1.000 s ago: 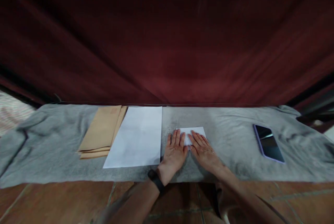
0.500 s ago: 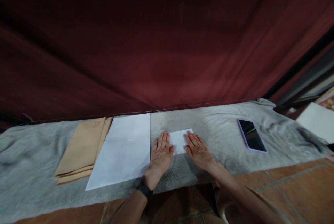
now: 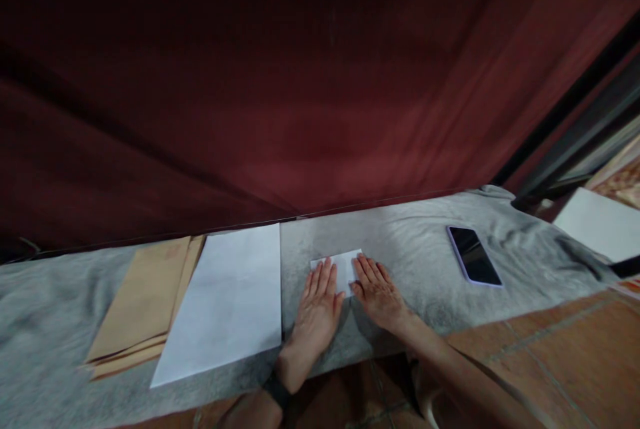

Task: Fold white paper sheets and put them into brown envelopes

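Note:
A small folded piece of white paper lies on the grey cloth in front of me. My left hand rests flat on its left part, fingers stretched out and pointing away from me. On the paper's right edge lies my right hand, palm down, its fingers also straight. Between the two hands a strip of the paper shows; the rest of it is under the fingers. Just left of my left hand is a stack of large white paper sheets.
Brown envelopes lie in a pile at the left, partly under the white sheets. A phone in a purple case lies to the right. The grey cloth ends at a dark red curtain. Tiled floor shows below.
My left hand has slid inward and further over the small paper, covering more of its left side. My right hand stays on the right edge. The view has shifted slightly.

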Demonstrator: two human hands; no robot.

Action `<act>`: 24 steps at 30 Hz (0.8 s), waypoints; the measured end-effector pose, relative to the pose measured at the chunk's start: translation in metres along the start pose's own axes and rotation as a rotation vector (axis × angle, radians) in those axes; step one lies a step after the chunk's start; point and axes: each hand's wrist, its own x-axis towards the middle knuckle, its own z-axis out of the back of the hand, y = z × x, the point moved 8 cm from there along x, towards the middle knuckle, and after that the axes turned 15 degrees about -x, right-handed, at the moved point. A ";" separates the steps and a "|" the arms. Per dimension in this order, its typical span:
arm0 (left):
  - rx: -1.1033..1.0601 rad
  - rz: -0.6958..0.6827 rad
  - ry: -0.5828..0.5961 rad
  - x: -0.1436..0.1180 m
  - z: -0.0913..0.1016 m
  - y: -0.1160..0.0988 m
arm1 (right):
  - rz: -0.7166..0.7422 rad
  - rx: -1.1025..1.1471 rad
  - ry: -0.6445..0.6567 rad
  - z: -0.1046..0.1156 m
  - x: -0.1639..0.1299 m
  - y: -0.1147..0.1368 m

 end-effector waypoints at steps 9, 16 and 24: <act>0.004 -0.040 0.154 0.000 -0.008 0.002 | -0.009 -0.033 -0.047 -0.003 0.001 -0.009; 0.047 -0.072 0.223 0.007 -0.002 0.009 | -0.050 -0.017 -0.032 -0.002 0.006 -0.015; 0.044 -0.080 0.191 0.003 -0.006 0.012 | 0.062 0.121 -0.045 0.014 0.016 0.014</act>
